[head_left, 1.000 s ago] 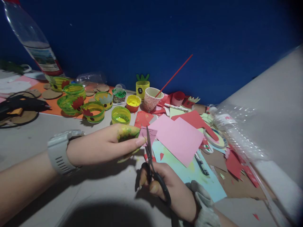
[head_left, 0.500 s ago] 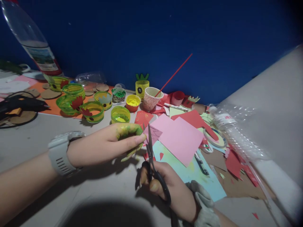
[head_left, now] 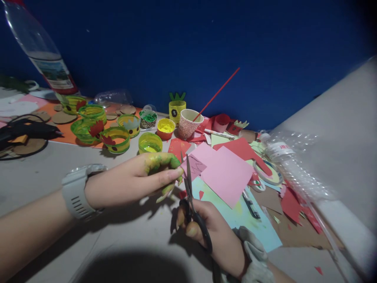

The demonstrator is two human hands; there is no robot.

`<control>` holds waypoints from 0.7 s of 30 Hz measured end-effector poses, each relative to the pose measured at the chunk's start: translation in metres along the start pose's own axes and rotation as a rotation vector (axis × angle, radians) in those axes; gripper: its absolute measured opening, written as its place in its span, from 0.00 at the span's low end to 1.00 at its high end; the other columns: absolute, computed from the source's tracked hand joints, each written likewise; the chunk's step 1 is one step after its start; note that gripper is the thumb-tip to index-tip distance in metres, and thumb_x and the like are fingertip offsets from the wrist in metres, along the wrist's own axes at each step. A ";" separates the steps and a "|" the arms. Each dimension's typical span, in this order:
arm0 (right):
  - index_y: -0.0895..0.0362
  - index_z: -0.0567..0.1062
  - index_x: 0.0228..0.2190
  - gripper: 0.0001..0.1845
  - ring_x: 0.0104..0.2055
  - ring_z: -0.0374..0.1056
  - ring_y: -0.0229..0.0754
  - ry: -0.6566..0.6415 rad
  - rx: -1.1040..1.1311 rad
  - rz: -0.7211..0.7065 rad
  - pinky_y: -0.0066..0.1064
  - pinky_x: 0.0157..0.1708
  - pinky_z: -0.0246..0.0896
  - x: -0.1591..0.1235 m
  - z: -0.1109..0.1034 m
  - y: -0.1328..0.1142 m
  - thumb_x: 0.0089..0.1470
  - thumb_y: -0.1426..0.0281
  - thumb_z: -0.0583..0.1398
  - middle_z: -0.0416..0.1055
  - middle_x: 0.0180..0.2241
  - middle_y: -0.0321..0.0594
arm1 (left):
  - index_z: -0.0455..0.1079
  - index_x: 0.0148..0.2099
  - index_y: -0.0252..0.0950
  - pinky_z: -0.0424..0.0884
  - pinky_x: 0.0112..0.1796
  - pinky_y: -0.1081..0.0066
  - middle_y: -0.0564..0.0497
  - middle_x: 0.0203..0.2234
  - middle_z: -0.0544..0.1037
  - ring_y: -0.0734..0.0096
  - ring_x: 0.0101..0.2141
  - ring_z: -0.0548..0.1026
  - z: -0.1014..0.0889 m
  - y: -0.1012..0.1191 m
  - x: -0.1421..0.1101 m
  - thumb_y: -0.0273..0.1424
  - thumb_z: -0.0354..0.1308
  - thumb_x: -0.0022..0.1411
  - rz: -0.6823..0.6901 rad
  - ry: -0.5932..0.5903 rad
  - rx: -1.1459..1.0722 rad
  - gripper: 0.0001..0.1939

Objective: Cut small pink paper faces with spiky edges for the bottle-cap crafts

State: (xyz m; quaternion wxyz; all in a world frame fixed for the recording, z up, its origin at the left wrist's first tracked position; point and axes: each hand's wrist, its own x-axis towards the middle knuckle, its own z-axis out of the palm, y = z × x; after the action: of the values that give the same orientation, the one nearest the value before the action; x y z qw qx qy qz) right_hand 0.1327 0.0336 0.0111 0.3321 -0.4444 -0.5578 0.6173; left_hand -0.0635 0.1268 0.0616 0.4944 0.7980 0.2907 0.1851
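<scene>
Between thumb and fingers, my left hand (head_left: 150, 177) pinches a small piece of pink paper (head_left: 196, 166) that has a dark zigzag line drawn on it. Green and yellow paint stains those fingers. My right hand (head_left: 206, 224) grips a pair of scissors (head_left: 191, 196) by its black handles, blades pointing up and slightly apart. The blades stand at the left edge of the small paper, close to my left thumb. Behind it lie larger pink sheets (head_left: 226, 173) on the table. How far the blades reach over the paper is hard to tell.
Green-yellow painted rings (head_left: 118, 139) stand at the left, near a glue gun (head_left: 26, 131) and a tall bottle (head_left: 51, 67). Paint pots (head_left: 165, 127) and a cup (head_left: 188, 124) with a red stick are behind my hands. Paper scraps, a cutter (head_left: 251, 205) and a plastic bottle (head_left: 294, 165) lie right.
My left hand and the small pink paper have shifted slightly right. The scissors have moved a little right too, and their blades stand slightly closer together.
</scene>
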 end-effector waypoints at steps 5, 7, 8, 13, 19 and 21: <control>0.59 0.69 0.25 0.32 0.23 0.50 0.33 0.057 -0.006 -0.010 0.27 0.22 0.48 0.000 0.002 0.000 0.46 0.40 0.61 0.58 0.21 0.30 | 0.64 0.36 0.35 0.65 0.30 0.78 0.55 0.27 0.69 0.78 0.28 0.67 0.002 -0.002 0.000 0.39 0.47 0.71 0.002 0.027 0.001 0.15; 0.59 0.69 0.25 0.31 0.23 0.51 0.33 0.058 0.008 -0.002 0.26 0.22 0.49 0.000 0.002 0.000 0.47 0.41 0.62 0.59 0.21 0.31 | 0.64 0.37 0.35 0.66 0.31 0.77 0.55 0.29 0.70 0.77 0.29 0.67 0.002 -0.002 0.001 0.40 0.47 0.71 0.000 0.031 0.022 0.15; 0.59 0.69 0.25 0.31 0.23 0.51 0.33 0.060 0.013 -0.005 0.26 0.22 0.49 0.000 0.002 0.000 0.47 0.41 0.62 0.59 0.22 0.31 | 0.64 0.38 0.35 0.66 0.32 0.77 0.54 0.29 0.70 0.77 0.29 0.68 0.002 -0.002 0.001 0.40 0.46 0.71 -0.003 0.034 0.034 0.15; 0.59 0.69 0.25 0.30 0.24 0.51 0.34 0.090 -0.017 -0.020 0.27 0.23 0.49 -0.001 0.002 0.002 0.49 0.43 0.61 0.59 0.22 0.31 | 0.64 0.38 0.36 0.64 0.31 0.75 0.55 0.29 0.70 0.76 0.29 0.67 0.003 0.000 0.001 0.40 0.46 0.71 -0.010 0.077 0.130 0.15; 0.58 0.69 0.25 0.29 0.24 0.51 0.34 0.085 -0.017 -0.033 0.27 0.23 0.49 0.000 0.001 0.003 0.50 0.43 0.61 0.59 0.22 0.31 | 0.66 0.43 0.35 0.64 0.33 0.72 0.51 0.35 0.74 0.71 0.34 0.70 0.007 0.006 0.001 0.42 0.44 0.72 -0.041 0.104 0.197 0.17; 0.58 0.69 0.25 0.29 0.23 0.52 0.34 0.090 -0.027 -0.036 0.27 0.23 0.49 0.000 0.001 0.004 0.49 0.43 0.61 0.59 0.22 0.31 | 0.66 0.44 0.35 0.64 0.33 0.72 0.51 0.36 0.74 0.71 0.35 0.71 0.007 0.006 0.001 0.43 0.44 0.71 -0.041 0.102 0.200 0.17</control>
State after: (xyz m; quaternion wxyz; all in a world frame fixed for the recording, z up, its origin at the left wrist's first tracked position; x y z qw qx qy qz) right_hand 0.1318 0.0330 0.0076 0.3619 -0.4661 -0.5586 0.5829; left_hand -0.0567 0.1206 0.0635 0.4004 0.8269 0.3487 0.1853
